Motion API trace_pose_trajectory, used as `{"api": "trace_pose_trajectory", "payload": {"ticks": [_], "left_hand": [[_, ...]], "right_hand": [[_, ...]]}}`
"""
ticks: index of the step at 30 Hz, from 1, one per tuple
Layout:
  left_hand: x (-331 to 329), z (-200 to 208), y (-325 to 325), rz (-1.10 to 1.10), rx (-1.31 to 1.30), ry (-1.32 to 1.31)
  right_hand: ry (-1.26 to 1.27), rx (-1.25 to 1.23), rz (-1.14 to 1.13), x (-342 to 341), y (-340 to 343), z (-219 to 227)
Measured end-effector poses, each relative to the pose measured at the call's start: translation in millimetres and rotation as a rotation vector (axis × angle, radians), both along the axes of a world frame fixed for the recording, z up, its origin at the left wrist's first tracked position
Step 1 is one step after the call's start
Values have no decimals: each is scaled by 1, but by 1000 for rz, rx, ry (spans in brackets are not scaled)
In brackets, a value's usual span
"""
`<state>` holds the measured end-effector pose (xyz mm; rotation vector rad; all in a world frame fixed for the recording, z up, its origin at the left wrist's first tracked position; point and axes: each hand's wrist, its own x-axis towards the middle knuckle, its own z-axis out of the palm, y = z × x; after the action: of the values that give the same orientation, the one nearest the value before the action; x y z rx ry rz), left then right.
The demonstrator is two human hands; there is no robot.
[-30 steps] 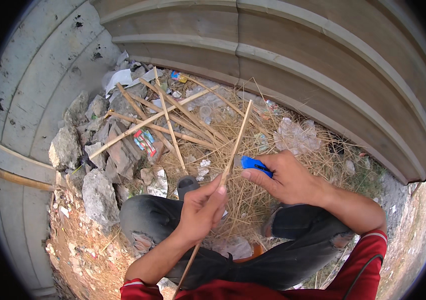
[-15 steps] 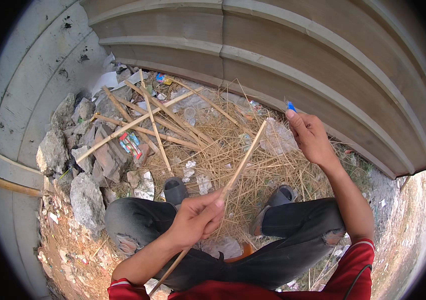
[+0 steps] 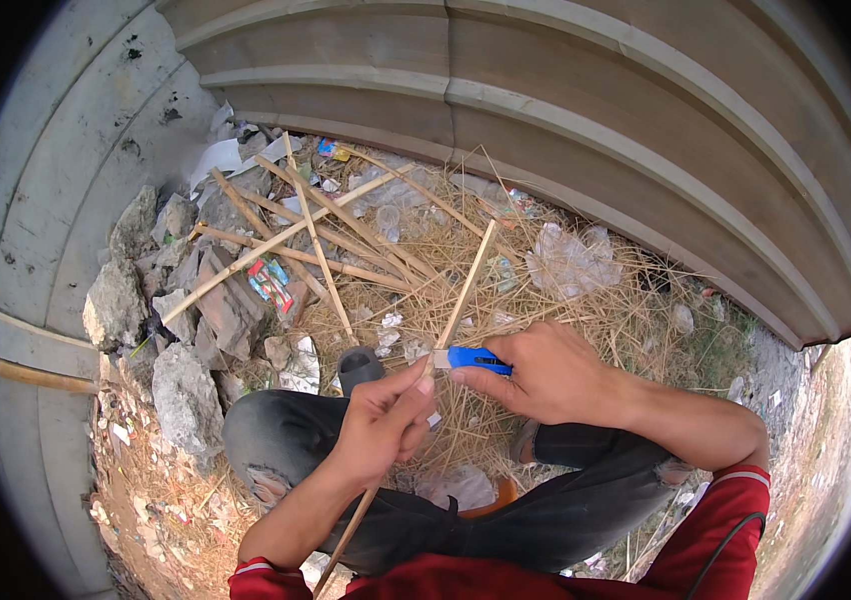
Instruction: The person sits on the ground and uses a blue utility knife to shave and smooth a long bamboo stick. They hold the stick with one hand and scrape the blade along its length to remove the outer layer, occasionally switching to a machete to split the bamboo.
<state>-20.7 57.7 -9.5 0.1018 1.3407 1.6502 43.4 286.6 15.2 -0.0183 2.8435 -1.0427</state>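
My left hand [image 3: 382, 422] is closed around a thin bamboo stick [image 3: 468, 285], whose upper end slants up and away while its lower end runs down past my left forearm. My right hand [image 3: 558, 372] grips a blue utility knife [image 3: 480, 359]. Its blade lies against the stick just above my left thumb, pointing left. Both hands meet in front of my knees, and the left fingertips are close to the blade. Part of the knife's handle is hidden inside my right fist.
Several bamboo sticks [image 3: 331, 240] lie crossed ahead on the left, beside broken rocks [image 3: 186, 400]. Dry straw [image 3: 546, 320], a clear plastic bag [image 3: 572, 262] and wrappers cover the ground. A corrugated metal sheet [image 3: 586, 90] stands beyond, with a pale wall panel [image 3: 56, 170] at left.
My right hand has come down and left from out by the metal sheet, bringing the blue knife to the stick. My left hand still holds the stick, slightly lower.
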Motion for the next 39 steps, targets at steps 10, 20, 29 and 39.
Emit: {"api": "trace_pose_trajectory", "payload": {"ticks": [10, 20, 29, 39], "left_hand": [[9, -18, -9, -6, -23, 171], [12, 1, 6, 117, -64, 273], [13, -1, 1, 124, -80, 281], [32, -19, -14, -65, 33, 183]], "right_hand": [[103, -38, -429, -13, 83, 4], [-34, -21, 9, -2, 3, 1], [41, -38, 73, -3, 3, 2], [221, 91, -649, -56, 120, 5]]}}
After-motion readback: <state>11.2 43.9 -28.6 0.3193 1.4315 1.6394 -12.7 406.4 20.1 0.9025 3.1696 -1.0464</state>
